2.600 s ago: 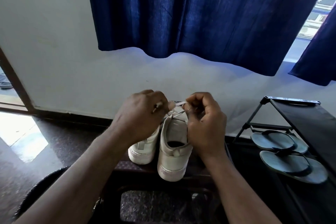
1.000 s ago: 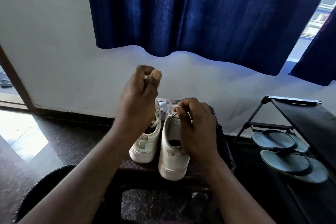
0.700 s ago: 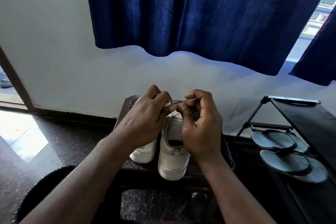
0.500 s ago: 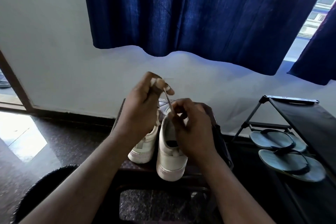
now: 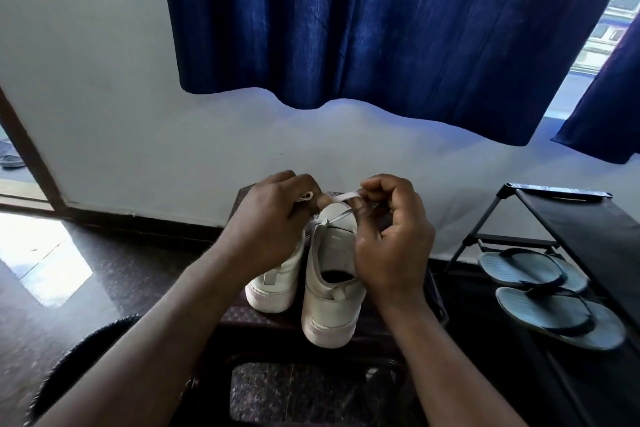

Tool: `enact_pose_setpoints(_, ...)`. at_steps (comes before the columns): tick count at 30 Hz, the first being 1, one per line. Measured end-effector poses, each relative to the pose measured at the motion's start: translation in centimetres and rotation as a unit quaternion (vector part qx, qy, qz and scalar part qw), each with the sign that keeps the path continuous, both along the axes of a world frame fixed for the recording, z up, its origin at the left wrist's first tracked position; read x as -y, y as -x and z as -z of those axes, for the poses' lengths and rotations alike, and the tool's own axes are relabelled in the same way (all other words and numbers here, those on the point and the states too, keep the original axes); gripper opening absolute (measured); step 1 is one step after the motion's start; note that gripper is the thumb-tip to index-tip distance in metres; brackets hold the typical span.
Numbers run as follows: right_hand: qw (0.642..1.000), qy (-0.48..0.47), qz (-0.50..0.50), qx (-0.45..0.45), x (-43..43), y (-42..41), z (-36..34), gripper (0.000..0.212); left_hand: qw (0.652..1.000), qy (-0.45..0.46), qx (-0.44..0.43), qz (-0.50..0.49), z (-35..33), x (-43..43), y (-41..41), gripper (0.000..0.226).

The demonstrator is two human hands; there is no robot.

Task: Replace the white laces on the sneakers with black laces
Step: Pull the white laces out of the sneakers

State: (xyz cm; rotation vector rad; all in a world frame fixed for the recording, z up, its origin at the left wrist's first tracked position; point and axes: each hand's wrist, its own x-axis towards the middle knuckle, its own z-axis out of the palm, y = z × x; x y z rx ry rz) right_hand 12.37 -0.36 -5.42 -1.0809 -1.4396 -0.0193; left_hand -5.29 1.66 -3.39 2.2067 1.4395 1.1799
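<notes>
Two white sneakers stand side by side on a dark stool (image 5: 256,317), heels toward me. The right sneaker (image 5: 329,288) is nearer, and the left sneaker (image 5: 277,291) is partly hidden under my wrist. A white lace (image 5: 341,197) stretches level above the right sneaker's tongue. My left hand (image 5: 270,222) pinches one end of that lace. My right hand (image 5: 391,246) pinches its other part, fingers curled over the shoe's front. The eyelets and toes are hidden behind both hands. No black lace shows.
A black shoe rack (image 5: 575,218) stands at the right with a pair of grey flip-flops (image 5: 547,298) on its lower shelf. Dark blue curtains (image 5: 381,28) hang on the white wall behind. A doorway (image 5: 20,156) opens at the left over glossy dark floor.
My left hand, raised with the lace half a second ago, has dropped level with my right hand. The lace now runs flat between them instead of slanting upward.
</notes>
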Motion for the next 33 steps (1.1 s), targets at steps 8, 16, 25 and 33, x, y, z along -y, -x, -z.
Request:
enact_pose_setpoints(8,0.976,0.199,-0.03,0.086,-0.3,0.7,1.3,0.023,0.858,0.102,0.478,0.159,-3.8,1.7,-0.9,0.026)
enact_pose_setpoints(16,0.967,0.211,-0.069,0.121,-0.1,1.1,1.3,0.025,0.89,0.092,0.41,0.177,-3.1,2.3,-2.9,0.029)
enact_pose_setpoints(25,0.989,0.109,-0.03,0.097,0.4,1.4,1.4,0.018,0.745,0.142,0.631,0.165,-3.7,1.6,-2.1,0.032)
enact_pose_setpoints(33,0.997,0.053,-0.02,0.045,0.4,1.3,0.5,0.013,0.755,0.153,0.625,0.127,-2.8,1.0,-1.5,0.033)
